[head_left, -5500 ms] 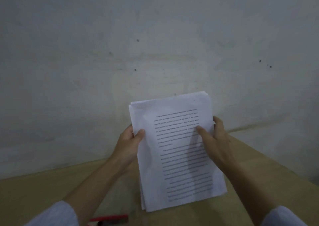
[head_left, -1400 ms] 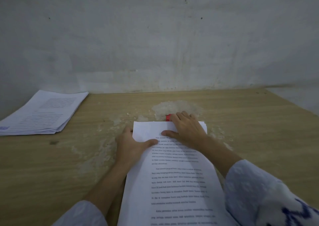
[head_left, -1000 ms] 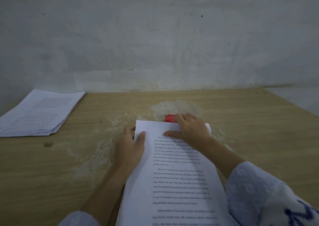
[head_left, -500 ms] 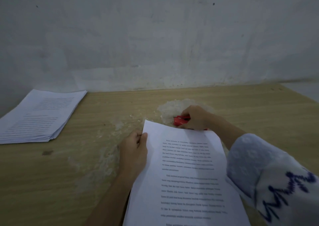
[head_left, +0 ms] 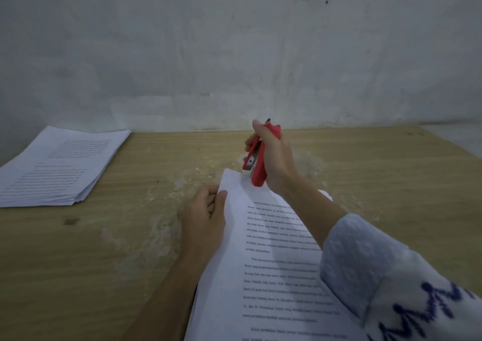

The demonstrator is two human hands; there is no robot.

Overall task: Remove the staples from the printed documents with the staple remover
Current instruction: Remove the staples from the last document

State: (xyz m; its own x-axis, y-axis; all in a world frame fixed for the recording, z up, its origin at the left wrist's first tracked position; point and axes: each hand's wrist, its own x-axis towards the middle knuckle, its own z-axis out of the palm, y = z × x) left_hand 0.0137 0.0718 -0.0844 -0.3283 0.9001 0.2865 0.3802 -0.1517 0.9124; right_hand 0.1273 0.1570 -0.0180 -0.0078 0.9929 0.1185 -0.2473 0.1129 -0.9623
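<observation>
- Head view, hands: right hand [head_left: 273, 158] is wrapped round the red staple remover [head_left: 257, 163] just above frame centre, tool lifted off the desk [head_left: 130, 249], metal tip pointing down at the top left corner of the document.
- Left hand [head_left: 206, 215] pinches the left edge of the document [head_left: 273, 275] near that corner, thumb on top, pinning it to the desk.
- Change: half a second ago the right hand was on the remover down at the desk surface behind the paper; now the tool is raised and angled at the corner. A second ago both hands were still squaring the sheets.
- Meaning: pickup looks done; next step is probably getting the tip under the staple. No staple out yet, as far as I can judge.
- Second paper stack [head_left: 57, 166] lies at the left edge of the frame, well apart.
- Hard to make out: the staple itself is not visible; tip contact with the paper cannot be told. Right forearm and sleeve [head_left: 391, 275] cover the document's right side; its lower end is cut off.
</observation>
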